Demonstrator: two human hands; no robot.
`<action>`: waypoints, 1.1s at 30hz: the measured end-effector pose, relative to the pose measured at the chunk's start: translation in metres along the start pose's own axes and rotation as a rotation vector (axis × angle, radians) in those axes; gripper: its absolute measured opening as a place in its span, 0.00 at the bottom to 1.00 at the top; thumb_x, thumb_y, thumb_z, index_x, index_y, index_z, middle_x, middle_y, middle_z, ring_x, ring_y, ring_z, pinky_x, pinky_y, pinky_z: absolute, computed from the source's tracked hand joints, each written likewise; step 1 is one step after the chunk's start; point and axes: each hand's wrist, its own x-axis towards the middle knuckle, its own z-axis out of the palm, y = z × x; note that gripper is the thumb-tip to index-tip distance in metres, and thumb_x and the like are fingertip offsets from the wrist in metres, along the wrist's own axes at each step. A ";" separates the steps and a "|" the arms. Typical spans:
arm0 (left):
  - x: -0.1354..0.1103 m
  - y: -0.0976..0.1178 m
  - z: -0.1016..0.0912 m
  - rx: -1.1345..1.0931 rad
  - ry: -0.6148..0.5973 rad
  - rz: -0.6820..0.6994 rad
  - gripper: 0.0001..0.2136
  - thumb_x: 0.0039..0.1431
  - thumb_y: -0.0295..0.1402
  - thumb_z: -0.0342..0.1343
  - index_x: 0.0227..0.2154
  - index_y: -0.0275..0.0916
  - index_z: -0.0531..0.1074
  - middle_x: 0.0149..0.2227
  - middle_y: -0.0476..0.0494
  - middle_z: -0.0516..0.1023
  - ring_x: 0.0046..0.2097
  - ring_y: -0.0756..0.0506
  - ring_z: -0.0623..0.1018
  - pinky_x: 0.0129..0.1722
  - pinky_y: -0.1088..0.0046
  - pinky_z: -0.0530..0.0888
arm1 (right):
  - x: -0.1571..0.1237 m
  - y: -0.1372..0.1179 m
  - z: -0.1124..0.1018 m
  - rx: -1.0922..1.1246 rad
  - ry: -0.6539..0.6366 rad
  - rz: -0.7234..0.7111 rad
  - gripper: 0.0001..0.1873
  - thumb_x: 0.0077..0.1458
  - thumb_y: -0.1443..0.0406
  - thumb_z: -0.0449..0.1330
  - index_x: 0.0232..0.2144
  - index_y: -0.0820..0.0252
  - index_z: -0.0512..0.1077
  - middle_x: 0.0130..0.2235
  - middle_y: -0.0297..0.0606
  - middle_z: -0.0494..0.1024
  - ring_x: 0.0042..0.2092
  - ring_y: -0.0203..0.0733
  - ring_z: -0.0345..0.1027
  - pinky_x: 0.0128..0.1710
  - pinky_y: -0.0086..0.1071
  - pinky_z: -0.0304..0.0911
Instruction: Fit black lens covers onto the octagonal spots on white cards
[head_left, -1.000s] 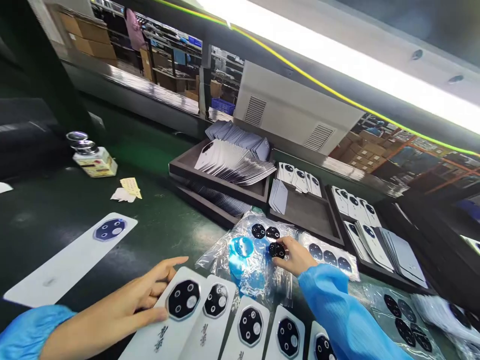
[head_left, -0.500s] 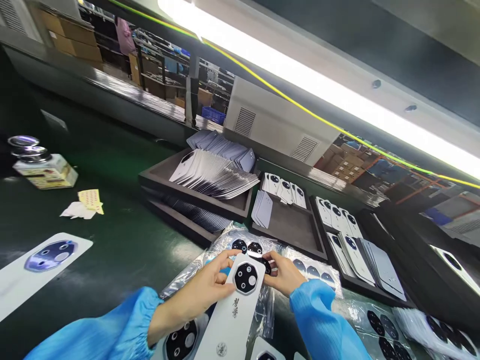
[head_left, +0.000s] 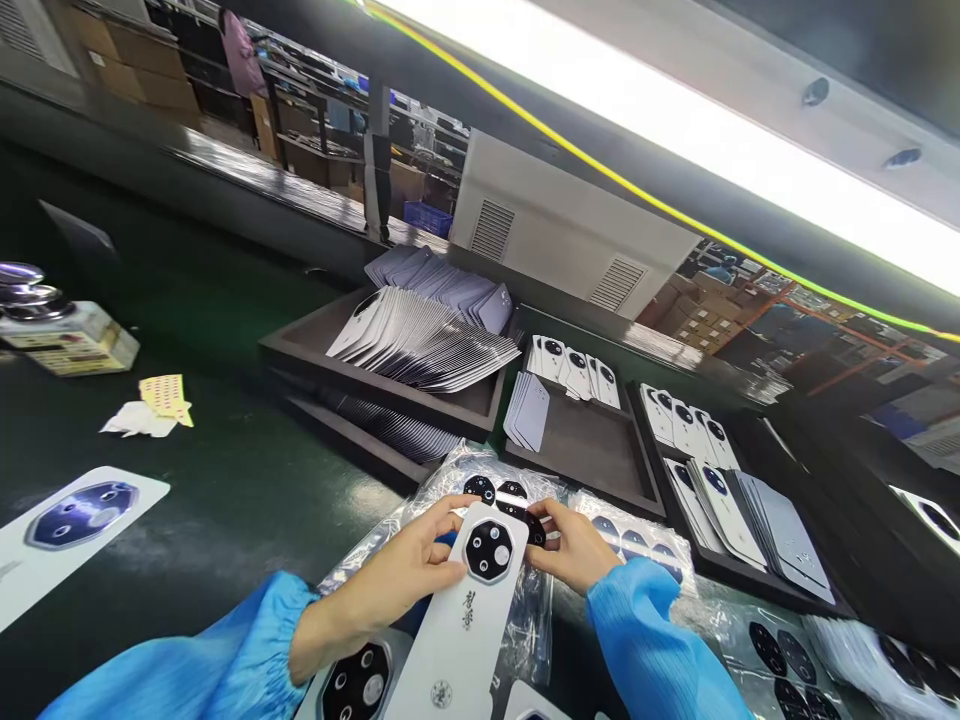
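Note:
A white phone back panel (head_left: 457,640) with a black camera-lens plate, dark lettering and a round emblem is tilted up before me. My left hand (head_left: 405,555) grips its upper left edge, thumb on the front. At its upper right edge, my right hand (head_left: 571,545) has thumb and fingers closed. A black lens cover (head_left: 536,530) shows between those fingers; I cannot tell whether it is held or lies behind. More black lens covers (head_left: 478,488) lie on a clear plastic sheet (head_left: 457,465) just beyond. Under my left wrist is another panel (head_left: 356,680).
Dark trays (head_left: 480,410) of fanned panels stand ahead, beside a tray (head_left: 592,450) and another tray (head_left: 697,555) of panels. Bagged lens covers (head_left: 787,660) lie right. Leftward are a panel (head_left: 75,520), paper scraps (head_left: 165,397) and a small box (head_left: 82,340). A bright lamp (head_left: 637,95) hangs overhead.
The view has shifted slightly, so the lamp and trays sit a little differently. Both hands keep nearly the same position at the white panel.

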 end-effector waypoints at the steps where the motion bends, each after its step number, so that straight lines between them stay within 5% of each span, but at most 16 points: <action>1: 0.000 -0.001 0.000 -0.004 0.000 -0.003 0.28 0.46 0.30 0.59 0.53 0.43 0.60 0.50 0.43 0.70 0.38 0.46 0.76 0.37 0.70 0.72 | 0.000 0.000 0.000 0.003 -0.001 0.003 0.16 0.42 0.71 0.61 0.37 0.58 0.66 0.36 0.35 0.76 0.35 0.39 0.70 0.36 0.32 0.66; 33: 0.000 0.003 -0.001 -0.020 0.036 -0.036 0.28 0.47 0.26 0.59 0.53 0.42 0.60 0.52 0.41 0.70 0.37 0.46 0.77 0.35 0.73 0.72 | -0.001 -0.007 -0.001 -0.016 0.008 0.019 0.15 0.43 0.70 0.61 0.37 0.59 0.66 0.36 0.38 0.75 0.38 0.42 0.70 0.37 0.33 0.67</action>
